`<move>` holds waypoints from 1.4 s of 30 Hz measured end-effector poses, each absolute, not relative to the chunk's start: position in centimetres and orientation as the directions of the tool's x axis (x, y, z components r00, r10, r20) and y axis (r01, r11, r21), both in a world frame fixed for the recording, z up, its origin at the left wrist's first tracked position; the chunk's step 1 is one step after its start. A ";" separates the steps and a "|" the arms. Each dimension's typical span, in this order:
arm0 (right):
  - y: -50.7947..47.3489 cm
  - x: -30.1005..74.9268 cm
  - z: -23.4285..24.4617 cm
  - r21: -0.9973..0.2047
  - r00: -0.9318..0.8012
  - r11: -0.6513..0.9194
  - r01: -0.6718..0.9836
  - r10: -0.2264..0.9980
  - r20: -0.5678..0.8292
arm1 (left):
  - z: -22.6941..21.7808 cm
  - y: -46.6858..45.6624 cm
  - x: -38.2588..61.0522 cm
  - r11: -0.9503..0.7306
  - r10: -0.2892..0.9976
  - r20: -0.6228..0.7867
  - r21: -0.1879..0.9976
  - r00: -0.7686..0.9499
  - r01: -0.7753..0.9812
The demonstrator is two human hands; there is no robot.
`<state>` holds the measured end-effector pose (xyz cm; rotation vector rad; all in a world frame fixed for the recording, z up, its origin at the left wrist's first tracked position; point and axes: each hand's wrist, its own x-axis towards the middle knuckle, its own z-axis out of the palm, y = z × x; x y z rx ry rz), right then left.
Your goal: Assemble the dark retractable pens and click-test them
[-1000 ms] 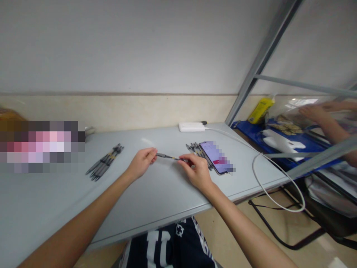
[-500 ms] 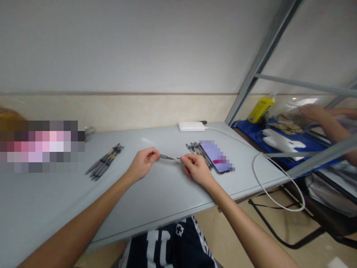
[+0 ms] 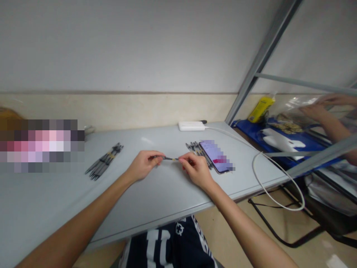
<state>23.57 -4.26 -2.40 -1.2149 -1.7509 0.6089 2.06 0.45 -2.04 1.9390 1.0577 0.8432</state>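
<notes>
A thin grey pen (image 3: 169, 159) with a yellow band is held level between both hands, just above the light grey table (image 3: 156, 193). My left hand (image 3: 142, 164) pinches its left end. My right hand (image 3: 195, 169) pinches its right end, fingers closed. A bundle of like grey pens (image 3: 104, 166) lies to the left of my left hand. Another group of pens (image 3: 196, 149) lies just behind my right hand, beside a phone (image 3: 216, 156) with a lit screen.
A white power bank (image 3: 191, 126) sits at the table's back edge; its white cable (image 3: 275, 178) loops off the right edge. To the right, a metal frame (image 3: 260, 59) and a blue-topped table (image 3: 281, 143) where another person's hands (image 3: 320, 108) work.
My hands have drawn closer together along the pen, so less of it shows between them. The other person's hands at the right have shifted a little.
</notes>
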 end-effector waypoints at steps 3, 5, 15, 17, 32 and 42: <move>-4.2 23.7 -2.4 -0.796 -0.131 0.382 0.469 0.922 0.365 | -1.9 0.3 2.3 -0.426 0.875 0.255 0.808 0.411 0.406; -4.2 23.7 -2.4 -0.816 -0.124 0.363 0.451 0.930 0.345 | -1.7 0.1 2.4 -0.456 0.867 0.290 0.791 0.406 0.408; -3.7 23.8 -2.5 -0.972 -0.114 0.162 0.171 0.983 0.144 | -1.9 -0.2 2.9 -0.486 0.860 0.341 0.774 0.379 0.407; -3.5 23.7 -2.5 -0.989 -0.089 0.137 0.048 0.987 0.132 | -2.2 -0.1 3.1 -0.442 0.879 0.310 0.816 0.362 0.373; -3.0 21.9 -1.2 -0.933 0.056 0.359 0.000 0.932 0.358 | -2.4 -0.3 3.4 -0.189 0.927 0.121 0.968 0.355 0.163; -2.2 21.8 0.9 -0.892 0.049 0.240 -0.383 0.970 0.239 | -2.2 -0.1 3.3 -0.310 0.906 0.266 0.947 0.329 0.088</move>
